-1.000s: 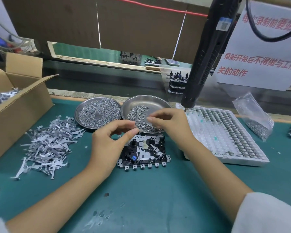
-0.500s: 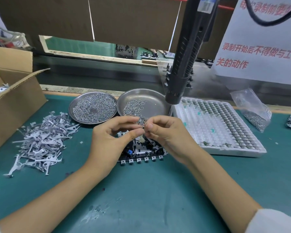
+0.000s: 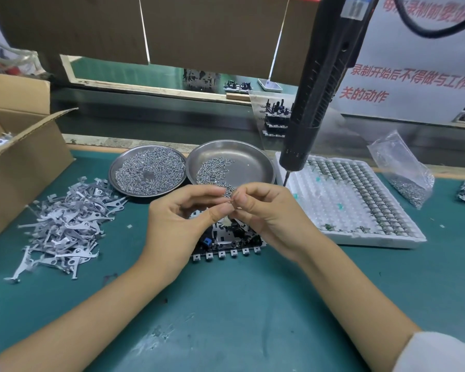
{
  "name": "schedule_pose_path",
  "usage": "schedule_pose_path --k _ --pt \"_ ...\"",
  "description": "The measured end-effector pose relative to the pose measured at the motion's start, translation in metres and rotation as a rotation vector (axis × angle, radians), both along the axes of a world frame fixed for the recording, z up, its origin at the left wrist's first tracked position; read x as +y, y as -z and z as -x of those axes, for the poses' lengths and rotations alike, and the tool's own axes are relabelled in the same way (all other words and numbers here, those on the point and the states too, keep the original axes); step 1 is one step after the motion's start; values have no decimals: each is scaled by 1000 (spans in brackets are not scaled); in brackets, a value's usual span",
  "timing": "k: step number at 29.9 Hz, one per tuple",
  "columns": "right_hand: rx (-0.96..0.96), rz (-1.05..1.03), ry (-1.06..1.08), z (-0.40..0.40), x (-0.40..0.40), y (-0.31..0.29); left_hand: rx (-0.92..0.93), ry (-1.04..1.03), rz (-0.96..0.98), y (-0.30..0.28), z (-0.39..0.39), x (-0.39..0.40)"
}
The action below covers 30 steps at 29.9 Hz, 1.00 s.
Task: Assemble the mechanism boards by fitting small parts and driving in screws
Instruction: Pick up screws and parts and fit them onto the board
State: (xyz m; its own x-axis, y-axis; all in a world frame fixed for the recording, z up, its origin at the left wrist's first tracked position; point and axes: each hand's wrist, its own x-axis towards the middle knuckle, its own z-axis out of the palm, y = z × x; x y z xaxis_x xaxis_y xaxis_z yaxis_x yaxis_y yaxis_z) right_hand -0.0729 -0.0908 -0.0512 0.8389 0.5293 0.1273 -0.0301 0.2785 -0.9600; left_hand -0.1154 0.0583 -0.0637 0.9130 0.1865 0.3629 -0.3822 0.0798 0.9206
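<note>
Both hands meet fingertip to fingertip just above the mechanism board (image 3: 227, 241) — left hand (image 3: 176, 226) and right hand (image 3: 266, 213) each with a pinching grip on a tiny part, too small to identify.

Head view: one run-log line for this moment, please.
left hand: pinching small part | right hand: pinching small part | fingertips meet above mechanism board | screwdriver: hanging, untouched | screw dish: behind hands

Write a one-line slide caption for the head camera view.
Both hands, left hand and right hand, pinch a tiny part above the mechanism board, near two screw dishes.
</note>
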Motion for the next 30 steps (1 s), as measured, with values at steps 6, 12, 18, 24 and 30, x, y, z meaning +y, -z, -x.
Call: schedule_pose_path --k 6,12,18,24,30 --pt "6 14 -23 1 -1 -3 -3 0 7 -1 1 -1" --pt "28 -9 -28 0 0 -1 -15 -1 0 -1 2 -1" --pt "129 -5 -25 0 -2 -5 -89 26 -124 -3 5 -2" --pt "72 318 -102 -3 -31 -32 -57 1 -179 0 6 -3" --pt "-420 1227 599 -47 -117 -48 53 -74 -3 1 -1 1"
